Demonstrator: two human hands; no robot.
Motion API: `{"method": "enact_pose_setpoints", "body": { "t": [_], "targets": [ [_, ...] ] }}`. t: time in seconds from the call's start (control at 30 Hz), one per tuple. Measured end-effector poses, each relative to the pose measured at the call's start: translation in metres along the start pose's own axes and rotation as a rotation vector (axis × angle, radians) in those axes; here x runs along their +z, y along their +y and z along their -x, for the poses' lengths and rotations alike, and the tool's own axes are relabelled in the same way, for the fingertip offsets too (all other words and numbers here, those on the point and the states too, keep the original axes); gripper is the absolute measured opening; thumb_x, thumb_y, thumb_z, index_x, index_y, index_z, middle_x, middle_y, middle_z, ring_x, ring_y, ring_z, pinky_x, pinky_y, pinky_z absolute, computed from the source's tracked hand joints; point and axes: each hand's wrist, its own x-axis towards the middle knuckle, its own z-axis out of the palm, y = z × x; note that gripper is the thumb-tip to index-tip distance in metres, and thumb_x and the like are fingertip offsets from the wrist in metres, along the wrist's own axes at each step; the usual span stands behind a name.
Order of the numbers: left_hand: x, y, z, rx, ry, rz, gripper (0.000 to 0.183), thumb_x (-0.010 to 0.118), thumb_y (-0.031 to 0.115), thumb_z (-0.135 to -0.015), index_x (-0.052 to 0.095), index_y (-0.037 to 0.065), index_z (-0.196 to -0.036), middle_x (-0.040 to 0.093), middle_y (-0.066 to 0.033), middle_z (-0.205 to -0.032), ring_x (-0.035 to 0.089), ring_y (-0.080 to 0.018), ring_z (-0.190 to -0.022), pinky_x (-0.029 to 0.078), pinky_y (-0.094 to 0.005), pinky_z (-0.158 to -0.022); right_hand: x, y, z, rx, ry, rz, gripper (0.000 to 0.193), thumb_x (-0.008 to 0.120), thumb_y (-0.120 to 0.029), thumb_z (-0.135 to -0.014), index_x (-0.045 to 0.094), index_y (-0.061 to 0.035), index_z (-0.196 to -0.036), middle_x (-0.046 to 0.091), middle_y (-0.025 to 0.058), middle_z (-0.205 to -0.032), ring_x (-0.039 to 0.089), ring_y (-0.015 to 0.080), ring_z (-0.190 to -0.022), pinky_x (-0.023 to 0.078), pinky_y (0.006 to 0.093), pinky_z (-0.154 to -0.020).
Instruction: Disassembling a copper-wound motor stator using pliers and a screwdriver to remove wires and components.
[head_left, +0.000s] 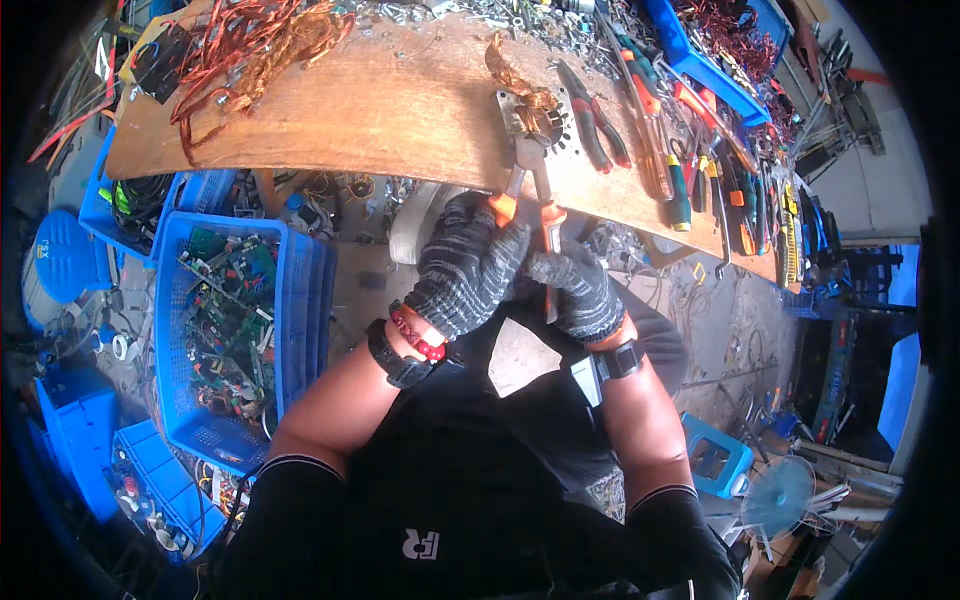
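Long-handled cutters (530,155) reached over the near edge of a workbench, their metal head against a small metal part (508,106) wound with copper. The cutters looked stiff and fairly heavy, likely steel; their orange grips seemed the safest place to hold, well back from the head, and the long handles should have given good leverage. The metal part appeared rigid and small enough to skid, with edges best kept from bare skin. Its copper winding (540,98) would probably have bent easily, being soft and springy.

The cutters had dull grey shanks running into bright orange grips, the two handles a little apart. The metal part was silvery and perforated, with dark slots around its right side. Shiny orange-brown copper bulged over it, and a crumpled copper strand (503,68) trailed away from the person.

The left hand (468,262), in a grey-and-black striped knit glove, had its fingers bent close together around the left handle. The right hand (577,290), gloved alike, was wrapped around the right handle; its fingertips were hidden, so how firmly they pressed could not be told.

Just right of the part lay red-and-black pliers (597,125). Farther right, screwdrivers (680,195) lay among other hand tools. Tangled copper wire (265,50) covered the far left of the wooden workbench (400,110). Below, on the left, a blue plastic crate (170,335) held green circuit boards (235,310).
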Motion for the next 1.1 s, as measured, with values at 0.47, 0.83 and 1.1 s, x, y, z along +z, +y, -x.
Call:
{"method": "enact_pose_setpoints", "body": {
  "t": [0.47, 0.83, 1.1],
  "targets": [
    [-0.024, 0.035, -0.035, -0.472, -0.39, 0.693, 0.038, 0.084, 0.025, -0.084, 0.066, 0.002, -0.108, 0.073, -0.012, -0.108, 0.069, -0.0177, -0.094, 0.054, -0.0346, -0.083, 0.001, 0.041, -0.015, -0.527, -0.09, 0.326, 0.037, 0.069, 0.011, -0.08, 0.074, -0.0036, -0.114, 0.075, 0.0115, -0.099, 0.073, 0.0277, -0.093, 0.057, 0.0353, -0.079],
    [0.0, 0.019, -0.029, -0.523, -0.311, 0.79, 0.016, 0.076, 0.012, -0.088, 0.065, 0.002, -0.095, 0.068, -0.0033, -0.081, 0.063, -0.012, -0.076, 0.053, -0.0326, -0.069, 0.02, 0.058, -0.033, -0.404, 0.098, 0.423, 0.023, 0.064, -0.007, -0.095, 0.069, -0.0002, -0.116, 0.073, 0.0101, -0.108, 0.069, 0.0224, -0.101, 0.055, 0.0342, -0.09],
    [0.017, -0.012, -0.021, -0.518, -0.338, 0.966, 0.013, 0.071, 0.011, -0.093, 0.067, 0.0, -0.097, 0.068, -0.0059, -0.086, 0.063, -0.0125, -0.078, 0.054, -0.031, -0.073, 0.036, 0.045, -0.038, -0.463, 0.222, 0.191, 0.014, 0.061, -0.004, -0.096, 0.069, -0.0008, -0.107, 0.07, 0.0059, -0.093, 0.067, 0.0167, -0.084, 0.054, 0.0312, -0.074]
  ]
}}
